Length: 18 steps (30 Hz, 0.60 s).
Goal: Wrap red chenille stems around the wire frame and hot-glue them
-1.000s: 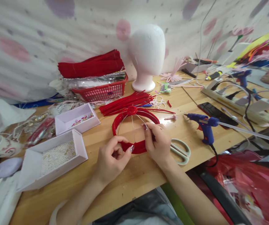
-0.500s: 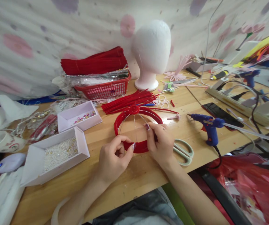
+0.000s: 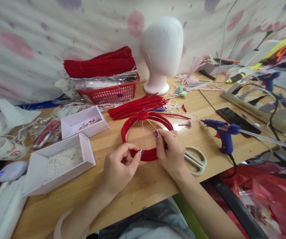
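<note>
A red fuzzy ring-shaped frame (image 3: 148, 155) rests on the wooden table, with thin wires arching up to a red coiled disc (image 3: 143, 115) on top. My left hand (image 3: 121, 164) pinches the near left part of the red band between thumb and forefinger. At the near right side, my right hand (image 3: 170, 147) has its fingers closed on the band, thumb inside the ring beside a wire. Just behind the frame lies a bundle of red pipe cleaners (image 3: 138, 105). Pale green scissors (image 3: 196, 161) lie beside my right hand, their blades hidden.
To the left stand a white box of pearl beads (image 3: 64, 162) and a white box of gems (image 3: 88, 125). A blue glue gun (image 3: 220, 129), a phone (image 3: 237, 121) and a power strip (image 3: 252, 106) lie right. Behind are a foam head (image 3: 162, 49) and a red basket (image 3: 110, 93).
The view has shifted slightly. My left thumb and forefinger have moved a little to the left along the band; my right hand keeps its place.
</note>
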Tool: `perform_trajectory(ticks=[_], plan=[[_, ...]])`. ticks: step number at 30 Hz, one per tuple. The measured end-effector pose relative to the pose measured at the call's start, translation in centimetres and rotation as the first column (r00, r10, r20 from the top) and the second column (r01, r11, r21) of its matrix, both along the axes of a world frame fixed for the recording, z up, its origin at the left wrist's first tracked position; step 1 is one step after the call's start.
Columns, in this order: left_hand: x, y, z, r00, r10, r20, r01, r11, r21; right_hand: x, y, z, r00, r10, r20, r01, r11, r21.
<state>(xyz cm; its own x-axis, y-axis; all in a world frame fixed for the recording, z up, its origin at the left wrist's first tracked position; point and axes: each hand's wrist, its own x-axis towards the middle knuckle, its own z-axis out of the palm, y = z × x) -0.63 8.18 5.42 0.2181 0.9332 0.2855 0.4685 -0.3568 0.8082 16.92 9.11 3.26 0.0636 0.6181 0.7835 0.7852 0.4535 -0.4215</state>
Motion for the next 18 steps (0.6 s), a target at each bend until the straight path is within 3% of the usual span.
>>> perform_trajectory(ticks=[18], plan=[[-0.09,0.49,0.46,0.998,0.035,0.043,-0.032,0.996,-0.079,-0.09,0.0,0.12,1.0,0.016,0.008,-0.016,1.0,0.004]])
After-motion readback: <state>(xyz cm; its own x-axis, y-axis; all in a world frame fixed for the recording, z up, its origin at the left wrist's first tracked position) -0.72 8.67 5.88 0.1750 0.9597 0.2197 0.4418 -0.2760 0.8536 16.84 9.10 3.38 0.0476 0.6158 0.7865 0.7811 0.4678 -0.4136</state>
